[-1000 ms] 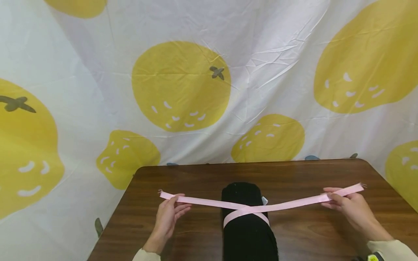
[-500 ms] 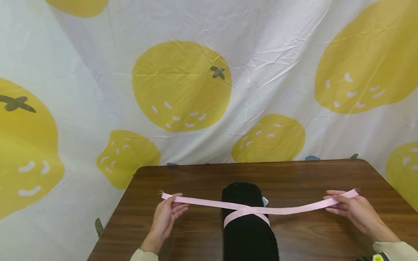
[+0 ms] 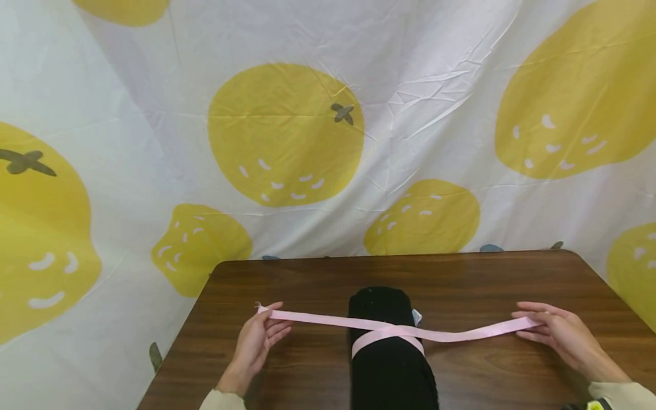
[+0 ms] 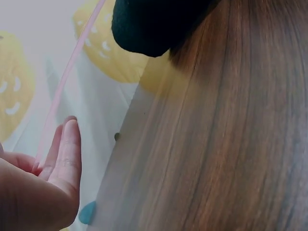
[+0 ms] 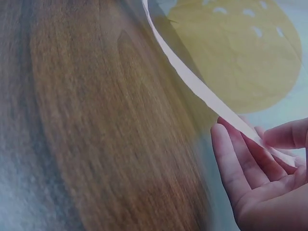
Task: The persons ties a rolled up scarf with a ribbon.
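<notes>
A pink ribbon (image 3: 320,320) loops round a rolled-up black cloth bundle (image 3: 392,378) and crosses over itself on top. My left hand (image 3: 254,340) pinches one end of the ribbon between thumb and fingers, with the frayed tip poking out. In the right wrist view my right hand (image 5: 269,178) has its thumb pressed on the other ribbon end against the fingers. That right stretch sags in a slight curve, while the left stretch runs nearly straight. Both hands are held out to either side of the bundle.
The bundle lies on a dark wood-grain table (image 3: 297,279) with rounded far corners. A small white tag (image 3: 417,317) sticks out at its right side. Behind the table hangs a white curtain (image 3: 410,57) printed with yellow fruit.
My right hand has shifted along to the ribbon's tip, whose end no longer sticks out past the hand. The right stretch has slackened and dipped. My left hand has moved slightly left along the ribbon.
</notes>
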A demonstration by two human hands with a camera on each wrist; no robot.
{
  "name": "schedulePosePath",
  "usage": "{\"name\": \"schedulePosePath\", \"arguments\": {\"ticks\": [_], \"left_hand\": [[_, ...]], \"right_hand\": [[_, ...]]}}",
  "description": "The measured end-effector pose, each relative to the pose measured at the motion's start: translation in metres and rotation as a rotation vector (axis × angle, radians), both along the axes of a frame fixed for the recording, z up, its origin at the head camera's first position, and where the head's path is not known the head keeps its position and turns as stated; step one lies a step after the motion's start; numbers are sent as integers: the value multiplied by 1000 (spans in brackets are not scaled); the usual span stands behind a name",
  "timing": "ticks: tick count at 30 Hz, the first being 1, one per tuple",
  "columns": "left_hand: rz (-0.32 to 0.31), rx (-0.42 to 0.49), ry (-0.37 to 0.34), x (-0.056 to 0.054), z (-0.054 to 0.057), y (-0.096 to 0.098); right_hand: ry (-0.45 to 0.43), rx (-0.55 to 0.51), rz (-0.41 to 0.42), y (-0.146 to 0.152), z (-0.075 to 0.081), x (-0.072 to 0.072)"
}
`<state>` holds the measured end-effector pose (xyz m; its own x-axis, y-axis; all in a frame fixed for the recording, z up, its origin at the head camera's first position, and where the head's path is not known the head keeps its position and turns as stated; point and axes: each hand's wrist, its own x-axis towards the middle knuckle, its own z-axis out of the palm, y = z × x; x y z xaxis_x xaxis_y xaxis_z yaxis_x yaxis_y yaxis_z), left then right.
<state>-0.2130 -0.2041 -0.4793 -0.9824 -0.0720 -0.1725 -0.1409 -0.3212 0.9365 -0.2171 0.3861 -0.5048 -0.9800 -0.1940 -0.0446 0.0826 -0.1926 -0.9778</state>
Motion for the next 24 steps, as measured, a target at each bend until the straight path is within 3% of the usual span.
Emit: {"name": "schedulePosePath", "arguments": {"ticks": [10, 19, 24], "left_hand": [[-6, -1, -49, 1, -5, -4], [-1, -45, -90, -1, -13, -7], [3, -37, -91, 0, -15, -8]], "right_hand": [[-27, 217, -44, 7, -5, 0], [-15, 269, -109, 3, -5, 0], [10, 352, -160, 1, -5, 1]]}}
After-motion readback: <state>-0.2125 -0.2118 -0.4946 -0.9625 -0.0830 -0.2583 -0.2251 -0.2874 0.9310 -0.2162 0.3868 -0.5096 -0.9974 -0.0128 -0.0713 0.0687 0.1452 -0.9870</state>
